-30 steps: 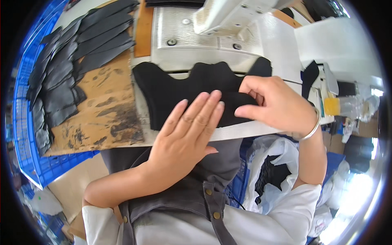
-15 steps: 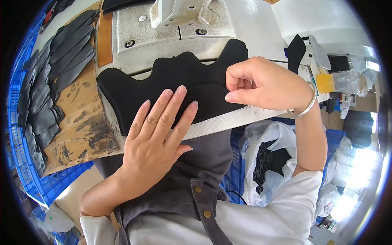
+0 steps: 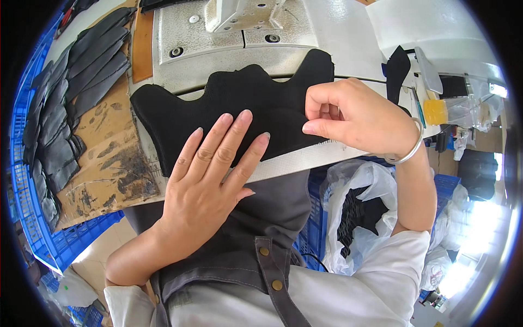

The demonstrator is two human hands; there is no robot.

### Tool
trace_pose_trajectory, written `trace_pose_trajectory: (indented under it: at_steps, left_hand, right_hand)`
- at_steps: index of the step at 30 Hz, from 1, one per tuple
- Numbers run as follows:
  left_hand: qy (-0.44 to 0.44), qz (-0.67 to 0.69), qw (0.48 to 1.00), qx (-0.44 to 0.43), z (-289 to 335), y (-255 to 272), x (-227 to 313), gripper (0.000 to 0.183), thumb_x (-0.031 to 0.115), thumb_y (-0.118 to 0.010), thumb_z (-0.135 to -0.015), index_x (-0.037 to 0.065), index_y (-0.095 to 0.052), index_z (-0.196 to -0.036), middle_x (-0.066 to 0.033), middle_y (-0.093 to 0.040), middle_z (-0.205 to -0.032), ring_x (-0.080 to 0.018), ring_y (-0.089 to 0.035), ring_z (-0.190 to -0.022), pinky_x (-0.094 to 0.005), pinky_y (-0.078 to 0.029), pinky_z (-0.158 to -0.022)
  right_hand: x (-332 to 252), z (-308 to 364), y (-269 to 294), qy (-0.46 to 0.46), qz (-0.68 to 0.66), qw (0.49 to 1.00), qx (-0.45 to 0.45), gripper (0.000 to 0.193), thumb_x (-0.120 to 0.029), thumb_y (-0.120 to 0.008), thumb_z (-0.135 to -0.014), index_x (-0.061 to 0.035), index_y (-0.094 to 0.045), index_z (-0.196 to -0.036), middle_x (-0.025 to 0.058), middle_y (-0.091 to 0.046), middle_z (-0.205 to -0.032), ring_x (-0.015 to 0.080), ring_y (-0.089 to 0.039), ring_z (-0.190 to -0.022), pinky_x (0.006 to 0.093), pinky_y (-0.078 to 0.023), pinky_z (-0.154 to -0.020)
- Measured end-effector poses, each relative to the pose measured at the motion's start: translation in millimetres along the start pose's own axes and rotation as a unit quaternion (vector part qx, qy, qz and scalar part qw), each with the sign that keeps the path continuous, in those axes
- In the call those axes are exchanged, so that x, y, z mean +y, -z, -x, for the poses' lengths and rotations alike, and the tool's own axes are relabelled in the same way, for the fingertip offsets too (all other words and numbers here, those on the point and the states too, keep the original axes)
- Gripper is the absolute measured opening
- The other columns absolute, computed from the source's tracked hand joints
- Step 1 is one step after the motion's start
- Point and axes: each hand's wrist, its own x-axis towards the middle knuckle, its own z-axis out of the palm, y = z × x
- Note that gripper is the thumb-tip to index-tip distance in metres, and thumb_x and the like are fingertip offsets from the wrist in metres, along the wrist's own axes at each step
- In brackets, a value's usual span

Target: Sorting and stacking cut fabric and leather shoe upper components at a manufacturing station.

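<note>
A black fabric piece (image 3: 256, 92) with a wavy far edge and two raised corners lies across the front of the white machine bed. My left hand (image 3: 204, 169) rests on its near left part, palm down, fingers spread and stretched out. Over the right part, my right hand (image 3: 351, 114) is curled, thumb and forefinger pinched together at the cloth. A faint curved crease runs in the fabric toward that pinch. The fingertips cover the exact spot they grip. The piece's near edge lies along a pale ruled strip (image 3: 294, 162).
Grey-black cut pieces (image 3: 103, 65) overlap on stained cardboard (image 3: 109, 158) at the left, beside a blue crate (image 3: 24, 180). The sewing machine's base (image 3: 245, 19) stands at the back. A bag-lined crate (image 3: 340, 201) holding black scraps is below right. A small black piece (image 3: 397, 71) lies right.
The view has shifted slightly. My right thumb and forefinger have drawn closer together at the fabric, while my left hand stays flat in nearly the same place.
</note>
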Motion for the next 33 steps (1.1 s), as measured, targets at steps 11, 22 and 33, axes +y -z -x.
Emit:
trace_pose_trajectory:
  at_steps: [11, 22, 33]
  left_hand:
    - [0.01, 0.02, 0.999, 0.036, -1, -3, 3, 0.073, 0.032, -0.073, -0.061, 0.025, -0.056, -0.131, -0.0154, -0.039, -0.147, -0.0296, -0.04, -0.133, -0.0434, -0.034, -0.106]
    - [0.038, 0.022, 0.997, 0.07, 7, 8, 1, 0.098, 0.038, -0.077, -0.058, 0.0, -0.037, -0.139, -0.0127, -0.05, -0.137, -0.0313, -0.047, -0.126, -0.0458, -0.032, -0.107]
    - [-0.005, -0.01, 0.991, 0.13, -1, 25, -14, 0.07, 0.041, -0.068, -0.077, -0.005, -0.051, -0.127, -0.0176, -0.055, -0.126, -0.0295, -0.053, -0.116, -0.0428, -0.036, -0.104]
  right_hand:
    - [4, 3, -7, 0.002, 0.034, 0.999, 0.04, 0.025, -0.018, -0.074, -0.078, -0.0021, -0.055, -0.076, 0.0074, -0.057, -0.064, 0.0181, -0.054, -0.056, 0.0294, -0.043, -0.055]
    - [-1, 15, -67, 0.195, 0.302, 0.908, 0.216, 0.066, -0.025, -0.07, -0.077, 0.0025, -0.048, -0.132, 0.0168, -0.043, -0.142, 0.0346, -0.042, -0.131, 0.0443, -0.039, -0.103]
    - [-18, 6, -41, 0.293, 0.485, 0.802, 0.188, 0.042, -0.007, -0.056, -0.079, 0.0134, -0.055, -0.116, 0.0272, -0.059, -0.117, 0.0334, -0.062, -0.106, 0.0368, -0.052, -0.089]
